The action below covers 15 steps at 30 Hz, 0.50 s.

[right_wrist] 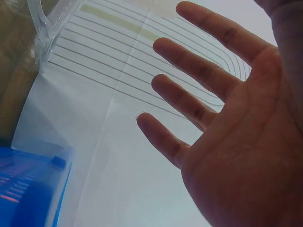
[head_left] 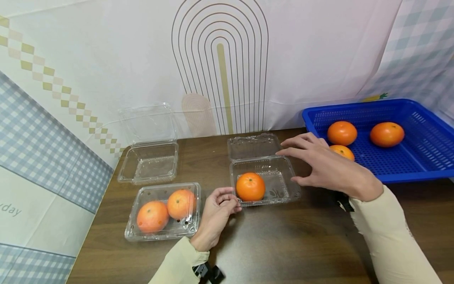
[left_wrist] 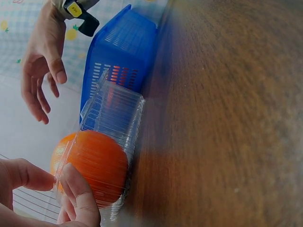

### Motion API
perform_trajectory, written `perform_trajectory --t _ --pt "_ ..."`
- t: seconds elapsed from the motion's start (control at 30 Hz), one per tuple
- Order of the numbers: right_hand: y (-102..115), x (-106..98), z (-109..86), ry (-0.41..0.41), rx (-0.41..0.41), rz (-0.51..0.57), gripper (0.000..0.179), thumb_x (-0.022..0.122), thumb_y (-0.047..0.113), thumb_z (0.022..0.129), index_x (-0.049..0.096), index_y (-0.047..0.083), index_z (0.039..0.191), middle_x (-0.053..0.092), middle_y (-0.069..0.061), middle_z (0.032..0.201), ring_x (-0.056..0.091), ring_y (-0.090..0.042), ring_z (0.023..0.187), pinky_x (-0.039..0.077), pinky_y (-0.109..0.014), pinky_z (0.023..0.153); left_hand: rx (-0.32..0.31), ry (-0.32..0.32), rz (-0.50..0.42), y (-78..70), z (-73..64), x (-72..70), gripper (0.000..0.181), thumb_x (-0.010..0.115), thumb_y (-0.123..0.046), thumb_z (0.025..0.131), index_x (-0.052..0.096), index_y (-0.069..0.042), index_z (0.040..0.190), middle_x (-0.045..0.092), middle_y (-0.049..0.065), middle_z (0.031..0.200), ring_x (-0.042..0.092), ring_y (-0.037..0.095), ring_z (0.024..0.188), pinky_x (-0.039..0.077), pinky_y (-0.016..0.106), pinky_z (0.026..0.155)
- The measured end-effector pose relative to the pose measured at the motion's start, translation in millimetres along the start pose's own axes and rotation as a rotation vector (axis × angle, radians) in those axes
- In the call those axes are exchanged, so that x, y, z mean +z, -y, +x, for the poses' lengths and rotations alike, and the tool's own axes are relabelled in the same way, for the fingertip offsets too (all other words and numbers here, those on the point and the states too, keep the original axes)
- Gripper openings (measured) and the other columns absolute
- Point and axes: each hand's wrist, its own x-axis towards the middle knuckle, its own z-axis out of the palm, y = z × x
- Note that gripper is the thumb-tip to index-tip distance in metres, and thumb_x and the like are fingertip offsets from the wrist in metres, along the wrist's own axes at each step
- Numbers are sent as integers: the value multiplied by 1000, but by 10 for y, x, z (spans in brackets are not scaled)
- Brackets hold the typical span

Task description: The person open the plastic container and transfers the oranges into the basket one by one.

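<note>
At left of the frame, an open clear box point(head_left: 149, 179) stands with its lid raised against the wall cloth point(head_left: 142, 59). At lower left, a closed clear box point(head_left: 177, 230) holds two oranges point(head_left: 153, 216) and lies just beside my left wrist. At centre, my left hand point(head_left: 218, 215) pinches the near left rim of the middle box point(head_left: 278, 185); its lid is folded back, and a single orange point(head_left: 250, 186) sits in its left part. Right of centre, my right hand point(head_left: 320, 169) is spread, fingers apart. Obstruction noted: it covers a corner of the blue basket point(head_left: 393, 169) at right, partly hiding the lowest of three oranges.
</note>
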Motion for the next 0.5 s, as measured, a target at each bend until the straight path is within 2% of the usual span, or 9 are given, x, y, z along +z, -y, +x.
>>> perform_trajectory --t 0.2,0.37,0.5 --pt "27 34 28 13 -11 0 64 90 26 77 64 19 135 56 -7 142 43 -31 131 37 -65 108 3 0 0 -1 1 -1 41 57 9 89 51 6 129 61 5 92 64 11 78 61 23 76" --pt "51 66 51 17 -11 -7 66 90 26 76 63 21 137 56 -6 142 44 -30 130 40 -64 104 1 0 0 -3 -2 0 41 57 9 89 51 6 129 62 5 92 64 11 78 61 23 76" --pt "61 100 63 8 -22 -4 67 90 28 76 62 21 137 56 -6 143 45 -29 129 43 -57 98 -1 -2 -1 -1 -3 0 41 57 10 89 51 6 129 62 5 93 64 11 78 61 23 76"
